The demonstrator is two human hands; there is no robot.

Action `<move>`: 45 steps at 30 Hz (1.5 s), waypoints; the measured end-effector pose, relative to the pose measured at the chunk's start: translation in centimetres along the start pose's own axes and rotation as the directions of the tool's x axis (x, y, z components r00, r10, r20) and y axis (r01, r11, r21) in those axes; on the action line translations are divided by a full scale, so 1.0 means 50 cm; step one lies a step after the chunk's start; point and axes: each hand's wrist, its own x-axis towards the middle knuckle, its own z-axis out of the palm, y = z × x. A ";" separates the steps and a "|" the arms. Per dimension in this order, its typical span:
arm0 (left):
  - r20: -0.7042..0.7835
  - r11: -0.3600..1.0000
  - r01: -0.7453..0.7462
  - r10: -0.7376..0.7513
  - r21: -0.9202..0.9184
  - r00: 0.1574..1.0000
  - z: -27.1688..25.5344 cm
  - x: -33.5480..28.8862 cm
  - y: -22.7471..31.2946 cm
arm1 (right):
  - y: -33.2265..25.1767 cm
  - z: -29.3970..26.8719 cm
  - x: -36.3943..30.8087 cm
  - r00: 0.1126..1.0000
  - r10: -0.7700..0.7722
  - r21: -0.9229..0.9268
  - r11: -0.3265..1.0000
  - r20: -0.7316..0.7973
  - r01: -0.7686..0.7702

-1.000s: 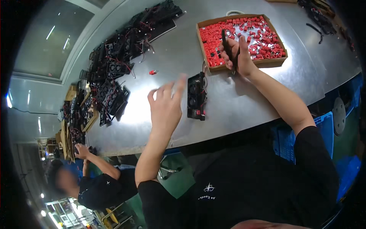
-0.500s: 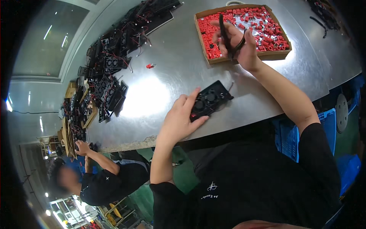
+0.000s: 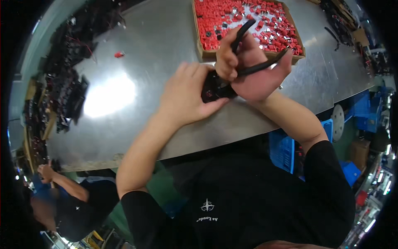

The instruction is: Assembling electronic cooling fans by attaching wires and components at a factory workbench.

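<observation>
My left hand (image 3: pixel 181 94) is wrapped round the left end of a black casing with small fans (image 3: pixel 209 92) that lies on the metal table, thumb along its near side. Above the casing, my right hand (image 3: pixel 259 86) grips black-handled pliers (image 3: pixel 265 66), with the handles spread wide apart. The jaws point down toward the casing, but my fingers hide their tips. I cannot tell whether they touch it. Much of the casing is covered by my hands.
Beyond my hands stands a shallow cardboard box (image 3: pixel 200 45) of small red parts. One loose red part (image 3: pixel 119 54) lies on the metal table (image 3: pixel 153 45). Black fan assemblies with wires (image 3: pixel 62 99) are heaped at the left, where another person (image 3: pixel 78 203) works.
My right hand has come down and left from over the red parts, bringing the pliers to the casing. The handles are spread wider. My view has shifted; my left hand still holds the casing.
</observation>
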 end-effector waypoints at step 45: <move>0.019 0.936 0.309 -0.317 0.170 0.948 0.019 -0.022 0.030 | 0.014 0.048 -0.005 0.987 0.150 -0.480 0.871 0.050 -0.108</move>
